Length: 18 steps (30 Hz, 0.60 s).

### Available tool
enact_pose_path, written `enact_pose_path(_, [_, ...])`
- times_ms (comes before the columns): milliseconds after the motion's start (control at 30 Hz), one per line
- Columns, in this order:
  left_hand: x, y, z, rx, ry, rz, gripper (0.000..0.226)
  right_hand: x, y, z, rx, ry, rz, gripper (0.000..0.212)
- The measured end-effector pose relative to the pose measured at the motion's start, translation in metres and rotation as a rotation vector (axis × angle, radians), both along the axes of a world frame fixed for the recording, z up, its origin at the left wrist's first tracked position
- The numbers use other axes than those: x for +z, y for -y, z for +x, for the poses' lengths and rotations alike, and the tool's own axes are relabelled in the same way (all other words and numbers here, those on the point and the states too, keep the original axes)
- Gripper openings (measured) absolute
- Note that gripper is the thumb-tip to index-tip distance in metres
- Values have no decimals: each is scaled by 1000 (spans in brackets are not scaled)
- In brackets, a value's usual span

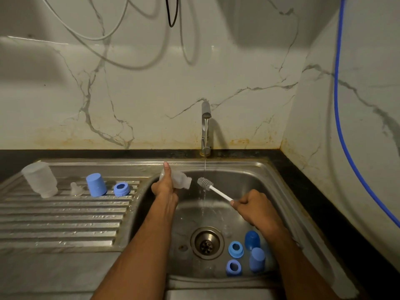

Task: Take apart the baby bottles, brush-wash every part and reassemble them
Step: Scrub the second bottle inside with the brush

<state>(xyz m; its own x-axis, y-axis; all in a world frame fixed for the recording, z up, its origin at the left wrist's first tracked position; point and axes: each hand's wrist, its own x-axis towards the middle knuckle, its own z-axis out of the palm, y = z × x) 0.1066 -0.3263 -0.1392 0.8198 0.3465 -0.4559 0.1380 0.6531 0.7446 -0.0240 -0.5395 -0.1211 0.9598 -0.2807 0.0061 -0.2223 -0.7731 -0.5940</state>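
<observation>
Two rings (235, 249), two caps (252, 240), in sink (216, 167)

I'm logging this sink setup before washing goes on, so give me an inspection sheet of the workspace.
Surface: steel sink with wet ribbed drainboard; tap running.
Job's things: on drainboard, clear bottle inverted, nipple, blue cap, blue ring; in basin, two rings and two caps.
Clutter: nothing seen.
Hands: left hand holds a clear bottle body; right hand holds the bottle brush.
Cables: grey and black cables hang on the wall; blue hose at right.
Surroundings: stained marble backsplash.
</observation>
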Motion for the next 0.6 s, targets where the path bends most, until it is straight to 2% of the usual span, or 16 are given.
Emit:
enact_pose_path(67, [-2, 0, 1, 0, -42, 59, 82, 2, 1, 1, -18, 4, 9, 31])
enact_pose_path(233, [-1, -2, 3, -6, -77, 44, 70, 2, 1, 0, 1, -7, 75, 31])
enact_pose_path(367, [-3, -5, 7, -140, -30, -104, 63, 4, -1, -3, 34, -46, 176, 33])
enact_pose_path(467, [-2, -2, 7, -218, -20, -83, 69, 7, -3, -4, 61, -81, 216, 32])
enact_pose_path(600, [-4, -1, 11, -175, -6, -49, 64, 11, -7, -4, 106, -83, 232, 29])
